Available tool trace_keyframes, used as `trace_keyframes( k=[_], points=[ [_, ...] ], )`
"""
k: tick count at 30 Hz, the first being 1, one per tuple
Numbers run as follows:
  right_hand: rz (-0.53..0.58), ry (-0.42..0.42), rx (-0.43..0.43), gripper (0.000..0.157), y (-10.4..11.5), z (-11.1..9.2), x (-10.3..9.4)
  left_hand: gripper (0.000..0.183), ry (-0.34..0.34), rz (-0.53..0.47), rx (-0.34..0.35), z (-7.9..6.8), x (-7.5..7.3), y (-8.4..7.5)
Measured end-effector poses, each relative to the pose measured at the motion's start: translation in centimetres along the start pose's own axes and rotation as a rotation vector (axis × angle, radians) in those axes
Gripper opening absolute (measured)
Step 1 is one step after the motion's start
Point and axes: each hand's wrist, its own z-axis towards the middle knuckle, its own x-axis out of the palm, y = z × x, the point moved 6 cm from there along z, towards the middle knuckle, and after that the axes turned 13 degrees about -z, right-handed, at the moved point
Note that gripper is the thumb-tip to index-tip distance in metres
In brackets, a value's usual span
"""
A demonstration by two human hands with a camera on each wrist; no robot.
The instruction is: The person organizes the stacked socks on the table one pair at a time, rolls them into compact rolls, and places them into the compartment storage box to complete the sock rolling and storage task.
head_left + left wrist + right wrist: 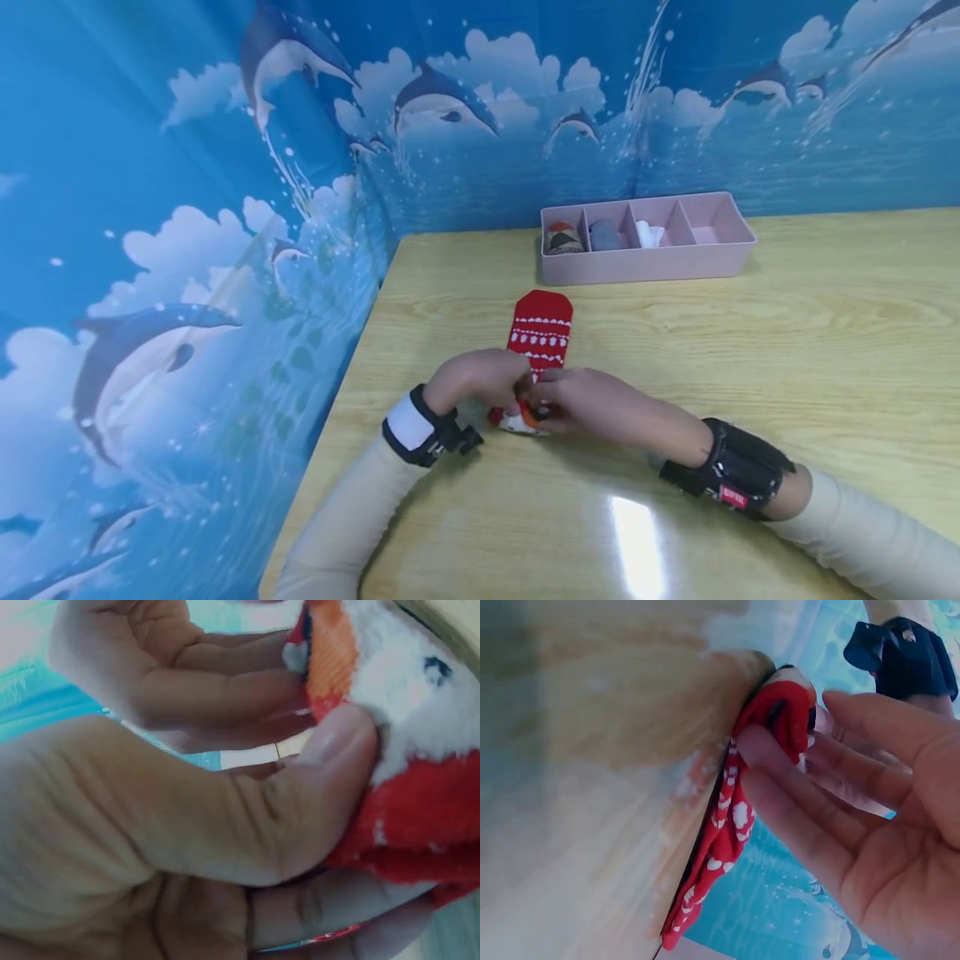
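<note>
A red sock [542,327] with white patterned bands lies lengthwise on the table, its far end flat and its near end folded up. My left hand [482,380] pinches the near end. In the left wrist view the thumb presses on the sock's white, orange and red face pattern [401,690], with fingers beneath. From the other side my right hand [611,406] reaches in. In the right wrist view its fairly straight fingers [799,799] touch the folded red fabric [784,712], while the thumb tip stands slightly apart from it.
At the back of the wooden table [825,333] stands a pink divided box [645,268]. Its compartments hold a brown patterned roll [564,240], a grey bundle [604,237] and a white cloth piece [649,235]. A blue dolphin curtain [480,167] borders the table's back and left.
</note>
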Motion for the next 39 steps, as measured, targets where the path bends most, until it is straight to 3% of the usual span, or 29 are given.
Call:
trace_keyframes(
  k=[3, 6, 13, 23, 31, 36, 39],
  points=[
    [-0.063, -0.004, -0.018, 0.021, 0.3, 0.0, 0.0, 0.01, 0.002, -0.016, -0.008, 0.0, -0.1, 0.1],
    [-0.054, -0.012, -0.008, 0.017, 0.3, 0.1, 0.1, 0.007, -0.017, -0.04, -0.01, 0.0, -0.3, 0.0],
    [-0.052, -0.076, -0.038, 0.019, 0.5, 0.2, 0.1, 0.023, -0.078, -0.056, -0.029, -0.1, -0.9, -0.1],
    [-0.105, -0.024, -0.018, 0.022, 0.7, 0.2, 0.5, 0.027, -0.093, 0.0, -0.039, -0.5, -1.0, -0.3],
    [0.03, -0.016, 0.074, 0.019, -0.4, 0.3, 0.5, 0.03, -0.075, 0.061, 0.0, -1.0, -0.7, -0.5],
    [0.075, -0.034, 0.071, 0.023, -1.0, 0.4, 0.6, 0.027, -0.082, 0.056, 0.001, -0.9, -0.6, -0.5],
    [0.119, -0.027, 0.111, 0.022, -1.5, 0.4, 0.6, 0.024, -0.102, 0.043, 0.011, -1.0, -0.8, -0.5]
  ],
)
